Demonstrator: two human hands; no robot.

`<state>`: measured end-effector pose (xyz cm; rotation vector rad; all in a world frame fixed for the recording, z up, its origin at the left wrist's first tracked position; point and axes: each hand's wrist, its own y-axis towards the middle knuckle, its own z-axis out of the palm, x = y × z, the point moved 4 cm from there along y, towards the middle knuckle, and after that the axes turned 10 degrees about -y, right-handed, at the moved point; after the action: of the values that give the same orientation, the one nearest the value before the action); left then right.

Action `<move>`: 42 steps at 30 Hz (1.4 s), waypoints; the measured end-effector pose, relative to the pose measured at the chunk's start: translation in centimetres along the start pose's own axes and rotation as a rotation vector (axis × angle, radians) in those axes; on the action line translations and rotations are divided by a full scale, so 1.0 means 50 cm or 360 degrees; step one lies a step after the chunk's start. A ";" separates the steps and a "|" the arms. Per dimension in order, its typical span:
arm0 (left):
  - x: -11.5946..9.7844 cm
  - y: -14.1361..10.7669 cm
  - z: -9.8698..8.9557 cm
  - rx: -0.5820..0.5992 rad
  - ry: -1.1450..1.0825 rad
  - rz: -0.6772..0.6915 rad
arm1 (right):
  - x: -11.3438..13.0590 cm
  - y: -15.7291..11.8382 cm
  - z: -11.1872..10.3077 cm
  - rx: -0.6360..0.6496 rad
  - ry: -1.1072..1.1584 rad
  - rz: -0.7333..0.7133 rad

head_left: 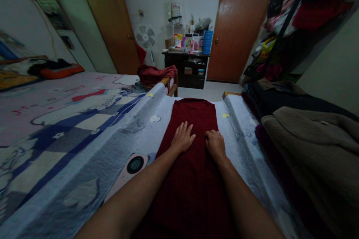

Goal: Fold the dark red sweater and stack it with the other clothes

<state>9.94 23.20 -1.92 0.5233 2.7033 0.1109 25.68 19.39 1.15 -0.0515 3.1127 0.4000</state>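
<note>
A dark red cloth point(193, 186) lies lengthwise on the light blue patterned bedding, folded into a long strip. My left hand point(183, 137) rests flat on its left part with the fingers spread. At the right edge of the cloth is my right hand point(215, 143), its fingers curled in against the fabric. Whether fabric is pinched beneath those fingers is hidden. Left of my left forearm lies a pink phone-like object point(122, 179) with a round dark disc, partly covered by the arm.
Folded dark and brown clothes point(308, 134) are piled on the right. A patterned blanket point(70, 130) spreads over the left. Beyond the bedding stand a wooden chair with red cloth point(157, 74), a fan point(146, 36) and a dark cabinet point(186, 71).
</note>
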 end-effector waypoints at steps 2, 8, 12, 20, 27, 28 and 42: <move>0.000 0.000 0.000 -0.0003 0.0003 0.0003 | -0.001 0.001 0.003 0.0001 0.0003 -0.0002; 0.000 -0.001 0.000 -0.0007 -0.0014 0.0012 | -0.002 0.002 0.013 -0.0002 0.0069 0.0023; 0.004 0.001 0.004 -0.0018 -0.0034 0.0005 | 0.001 0.003 0.015 -0.0036 0.0118 -0.0013; 0.009 0.003 0.010 -0.0047 -0.0061 0.0008 | 0.006 0.015 0.015 -0.0066 0.0159 -0.0055; 0.008 0.001 0.003 -0.0106 -0.0128 -0.0085 | 0.001 0.017 0.008 -0.0123 0.0138 -0.0013; 0.008 0.001 0.002 -0.0112 -0.0142 -0.0101 | 0.000 0.018 0.008 -0.0125 0.0134 0.0001; 0.008 0.002 0.003 -0.0054 -0.0028 -0.0120 | -0.004 0.020 0.013 -0.0094 0.0193 0.0062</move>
<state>9.70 23.44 -2.18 0.4098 2.6951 0.1306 25.85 20.51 0.78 -0.0162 3.2252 0.5083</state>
